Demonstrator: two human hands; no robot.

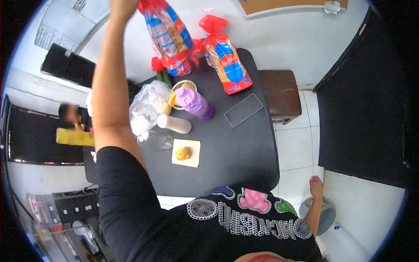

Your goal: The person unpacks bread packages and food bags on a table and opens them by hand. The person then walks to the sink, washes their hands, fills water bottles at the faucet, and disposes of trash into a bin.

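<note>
My left hand (123, 8) reaches up at the top edge, its fingers cut off by the frame. From it hangs a red and blue bag of sliced bread (168, 37), slightly blurred, above the table's far end. A second bread bag (229, 65) lies to its right, with its red top twisted. My right hand (316, 187) hangs low at the right, above a grey bin (323, 216); its fingers look curled, with nothing visible in them. Closer on the table, a small crumbly topped food item (183, 153) sits on a cream napkin (192, 160).
On the black table (235, 153) stand a purple bottle (196, 104), a white-capped bottle (175, 124), a glass jar (159, 140), a bowl (180, 84) and a plastic bag (148, 102). A phone-shaped clear frame (243, 110) lies right. Beyond are a brown stool (280, 96) and another person (72, 117).
</note>
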